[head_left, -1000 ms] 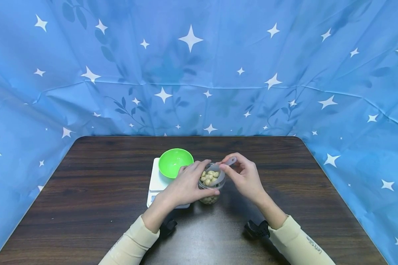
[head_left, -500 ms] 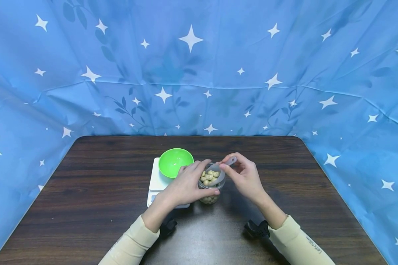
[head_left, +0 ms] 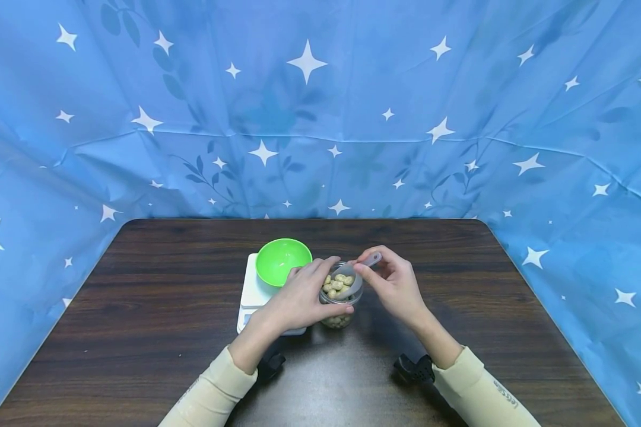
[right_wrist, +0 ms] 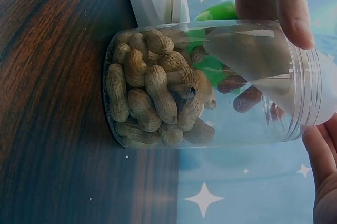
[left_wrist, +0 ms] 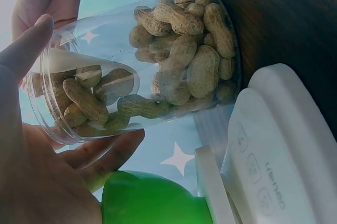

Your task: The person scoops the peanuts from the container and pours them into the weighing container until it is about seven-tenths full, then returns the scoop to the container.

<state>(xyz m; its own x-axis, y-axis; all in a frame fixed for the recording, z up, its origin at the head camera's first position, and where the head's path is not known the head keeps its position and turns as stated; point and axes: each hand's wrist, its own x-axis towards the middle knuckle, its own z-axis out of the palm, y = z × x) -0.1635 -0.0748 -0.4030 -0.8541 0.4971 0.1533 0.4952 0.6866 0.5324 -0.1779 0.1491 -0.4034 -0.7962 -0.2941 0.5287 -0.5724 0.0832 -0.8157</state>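
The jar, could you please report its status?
Left hand gripping jar near rim. Right hand holding scoop, end inside. Peanuts in jar. Bowl on scale close by.

Starry blue cloth (head_left: 352, 107) hangs behind a wooden table (head_left: 155, 296)

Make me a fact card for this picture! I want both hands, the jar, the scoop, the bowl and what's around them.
Left hand: grips the jar near its mouth
Right hand: holds the scoop's handle
Jar: clear, upright, lid off
Inside jar: peanuts in shells
Scoop: broad end inside the jar
Bowl: green, on the scale
Scale: white, beside the jar
Table: dark wood grain
Backdrop: blue, white stars
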